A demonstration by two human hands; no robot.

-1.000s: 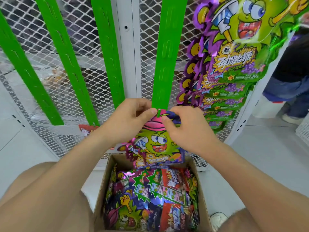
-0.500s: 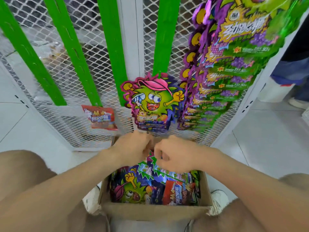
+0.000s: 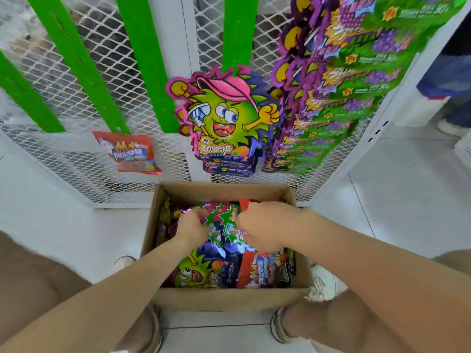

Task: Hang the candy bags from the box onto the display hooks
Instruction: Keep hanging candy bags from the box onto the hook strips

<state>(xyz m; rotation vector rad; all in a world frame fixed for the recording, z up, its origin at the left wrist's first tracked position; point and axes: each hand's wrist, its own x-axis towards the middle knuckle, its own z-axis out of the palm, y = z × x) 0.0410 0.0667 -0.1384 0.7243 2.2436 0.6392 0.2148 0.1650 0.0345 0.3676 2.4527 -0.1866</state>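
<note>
Candy bags [image 3: 229, 271] lie packed in an open cardboard box [image 3: 229, 299] that stands on the pale floor [image 3: 407, 212], between the person's white shoes [image 3: 323, 281]. On top of the heap lies a starburst bag [image 3: 225, 222], printed with green jagged shapes, and both hands are on it. The left hand [image 3: 192, 226] curls its fingers over the bag's left edge. The right hand [image 3: 265, 228] curls its fingers round the right edge, just beside a red bag top. I cannot tell whether the bag is lifted clear of the heap.

Beyond the box stands a white mesh panel [image 3: 84, 161] with green strips [image 3: 238, 31] running down it. A pink-cap bag [image 3: 224, 118], cut in the shape of a green cartoon figure, hangs at the lower end of one strip, with more bags of the same kind behind it. Just to its right hangs a thick column of purple-and-green bags [image 3: 331, 98]. A single red bag [image 3: 128, 152] hangs from the end of a strip further left. At the right edge stands another person in blue trousers [image 3: 448, 80].
</note>
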